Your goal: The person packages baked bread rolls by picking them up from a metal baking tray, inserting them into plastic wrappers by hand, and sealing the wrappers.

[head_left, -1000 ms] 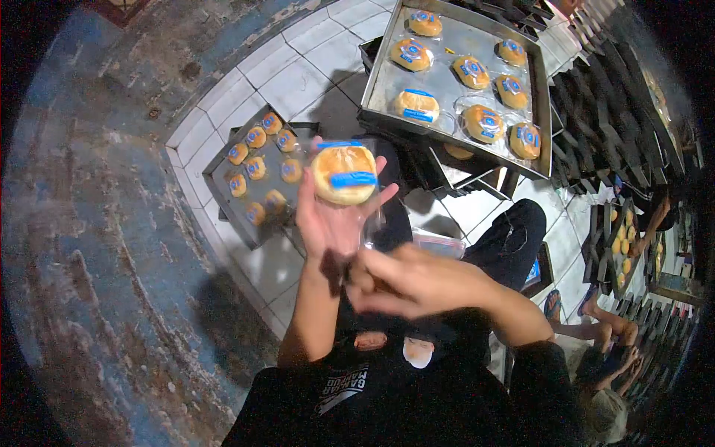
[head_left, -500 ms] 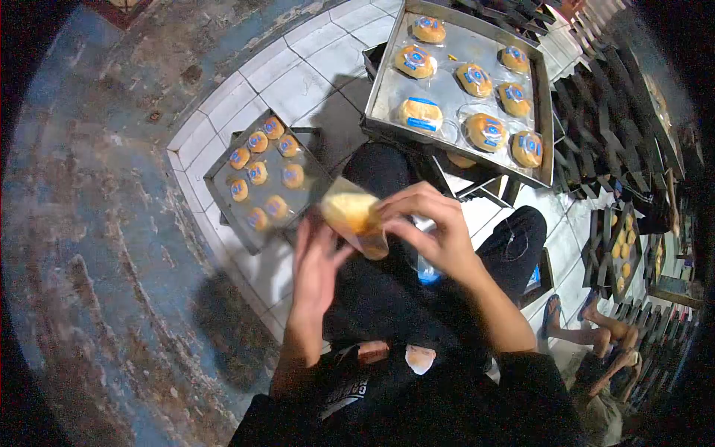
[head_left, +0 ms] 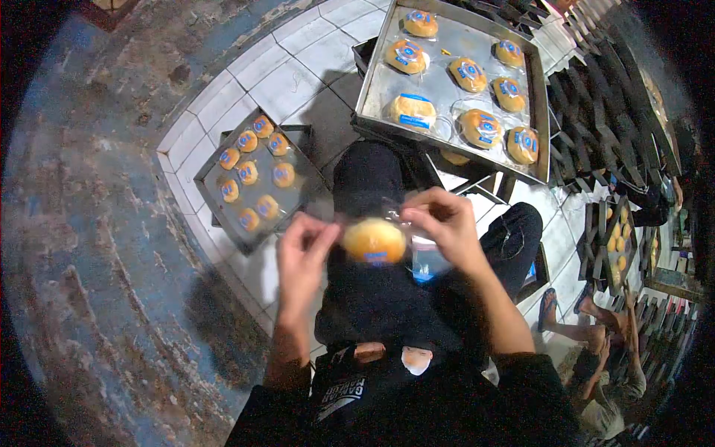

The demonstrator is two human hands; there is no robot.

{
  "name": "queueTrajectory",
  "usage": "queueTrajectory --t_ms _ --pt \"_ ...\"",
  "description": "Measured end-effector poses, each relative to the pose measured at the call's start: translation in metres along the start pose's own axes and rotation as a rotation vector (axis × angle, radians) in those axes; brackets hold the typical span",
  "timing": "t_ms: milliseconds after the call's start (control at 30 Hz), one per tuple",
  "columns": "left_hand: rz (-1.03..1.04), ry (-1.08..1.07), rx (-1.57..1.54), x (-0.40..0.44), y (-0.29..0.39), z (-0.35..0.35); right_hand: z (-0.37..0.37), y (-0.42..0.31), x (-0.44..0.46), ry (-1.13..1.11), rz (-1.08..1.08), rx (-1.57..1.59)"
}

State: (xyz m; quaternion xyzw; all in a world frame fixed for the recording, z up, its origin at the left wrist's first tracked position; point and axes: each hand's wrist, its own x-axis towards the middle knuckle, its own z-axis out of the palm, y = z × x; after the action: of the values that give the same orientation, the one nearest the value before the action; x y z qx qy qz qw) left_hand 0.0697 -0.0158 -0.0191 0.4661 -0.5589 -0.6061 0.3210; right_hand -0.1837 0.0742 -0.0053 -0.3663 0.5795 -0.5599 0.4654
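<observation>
A golden bun in a clear plastic bag [head_left: 375,240] hangs between my two hands above my lap, slightly blurred, with blue print on its lower side. My left hand [head_left: 304,246] pinches the bag at its left, thumb against fingers. On the other side my right hand [head_left: 439,220] pinches the bag's upper right corner. Below my right hand, a stack of clear bags with blue print [head_left: 428,262] lies on my leg.
Ahead to the right, a large metal tray [head_left: 363,100] bears several bagged buns. A smaller tray [head_left: 298,197] with several more sits on the white floor tiles at left. Dark stacked trays [head_left: 596,119] line the right, where another person [head_left: 607,372] sits.
The bun has turned from tilted to level, its blue print now facing me. My hands have moved apart to opposite sides of the bag, my left hand now pinching it.
</observation>
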Motion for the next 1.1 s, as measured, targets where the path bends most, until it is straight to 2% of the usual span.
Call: queueTrajectory --t_ms 33,67,133,200,267,400,467,500,533,600,700,733,800,833,867,933,967,1067,1100 --pt "-0.121 -0.041 -0.088 -0.006 0.016 -0.001 -0.006 -0.004 -0.003 -0.022 0.081 0.050" --pt "-0.130 -0.041 -0.088 -0.006 0.008 -0.003 -0.009 -0.007 -0.005 -0.045 0.163 0.101" --pt "-0.156 -0.082 -0.096 0.000 -0.015 -0.007 -0.013 0.005 -0.003 -0.051 0.164 0.045" --pt "-0.126 -0.075 -0.059 0.002 -0.020 -0.007 -0.011 0.014 -0.001 0.008 0.004 -0.161" --pt "0.088 -0.079 -0.040 -0.010 -0.011 -0.008 -0.015 0.011 -0.012 -0.002 -0.111 -0.249" --pt "-0.023 -0.123 0.073 -0.032 -0.049 -0.014 -0.017 0.047 -0.036 -0.028 -0.046 -0.375" --pt "-0.183 -0.151 0.010 -0.043 -0.064 -0.015 -0.016 0.054 -0.042 -0.004 0.031 -0.331" --pt "-0.271 -0.144 0.024 -0.046 -0.065 -0.016 -0.015 0.050 -0.044 -0.045 0.166 -0.277" --pt "-0.288 -0.147 0.026 -0.050 -0.068 -0.015 -0.015 0.048 -0.047 -0.083 0.296 -0.222" --pt "-0.337 -0.168 -0.018 -0.043 -0.073 -0.012 -0.020 0.070 -0.046 -0.121 0.319 -0.144" --pt "-0.439 -0.221 0.009 -0.034 -0.076 -0.014 -0.025 0.079 -0.034 -0.277 0.548 -0.069" --pt "-0.502 -0.262 0.048 -0.031 -0.077 -0.015 -0.027 0.080 -0.032 -0.275 0.546 -0.069" --pt "-0.450 -0.220 -0.004 -0.032 -0.073 -0.008 -0.029 0.074 -0.027 -0.397 0.548 -0.018" --pt "-0.403 -0.175 -0.057 -0.032 -0.070 -0.005 -0.026 0.068 -0.030 -0.451 0.416 0.058" --pt "-0.403 -0.174 -0.055 -0.032 -0.073 -0.009 -0.026 0.061 -0.030 -0.527 0.197 0.009" --pt "-0.308 -0.267 0.041 -0.030 -0.080 -0.016 -0.029 0.032 -0.025 -0.725 0.333 -0.038" --pt "-0.275 -0.232 0.000 -0.030 -0.081 -0.012 -0.028 0.021 -0.024 -0.756 0.378 -0.130" --pt "-0.226 -0.198 0.109 -0.025 -0.077 -0.008 -0.042 0.001 -0.016 -0.658 0.268 -0.182" --pt "-0.210 -0.208 0.102 -0.022 -0.080 -0.007 -0.047 -0.012 -0.013 -0.511 0.067 -0.179"
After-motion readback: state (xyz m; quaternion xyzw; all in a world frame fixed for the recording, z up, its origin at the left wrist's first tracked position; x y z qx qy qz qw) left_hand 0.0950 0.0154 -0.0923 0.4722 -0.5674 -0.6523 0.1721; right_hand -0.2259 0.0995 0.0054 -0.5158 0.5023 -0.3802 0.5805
